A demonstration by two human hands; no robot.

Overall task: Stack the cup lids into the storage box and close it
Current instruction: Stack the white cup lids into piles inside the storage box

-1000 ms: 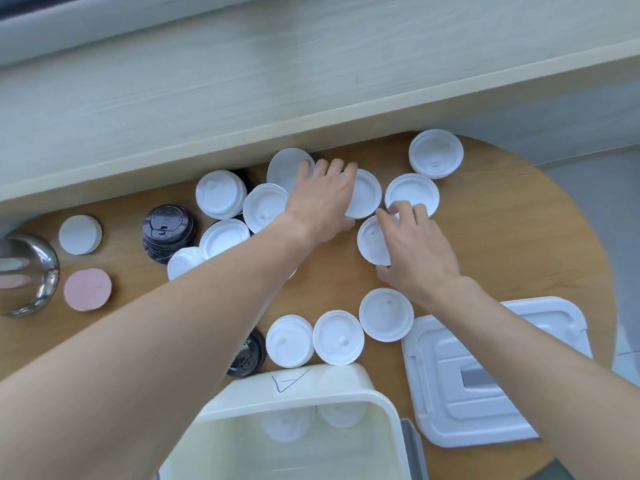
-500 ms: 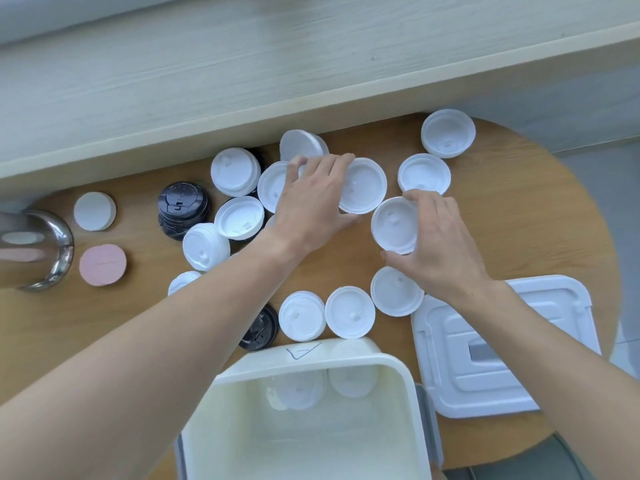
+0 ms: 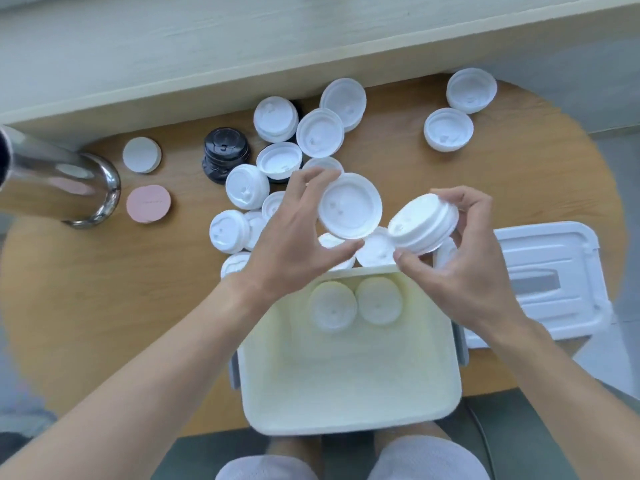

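My left hand (image 3: 294, 237) grips one white cup lid (image 3: 349, 206) by its rim, held in the air above the far edge of the open storage box (image 3: 346, 403). My right hand (image 3: 460, 271) pinches a second white lid (image 3: 422, 225), tilted, just to the right of the first. Two white lids (image 3: 356, 304) lie side by side on the box floor at its far end. The box's white cover (image 3: 550, 282) lies flat on the table to the right. Several more white lids (image 3: 318, 133) are scattered across the round wooden table (image 3: 138, 306).
A stack of black lids (image 3: 225, 155) stands left of the white ones. A white disc (image 3: 142, 154), a pink disc (image 3: 148, 203) and a shiny metal container (image 3: 59, 188) sit at the table's left. A pale wooden ledge (image 3: 242, 57) runs behind. My knees show below the box.
Both hands lifted a lid each off the table and drew them back toward the box. The view has shifted down and nearer the box.
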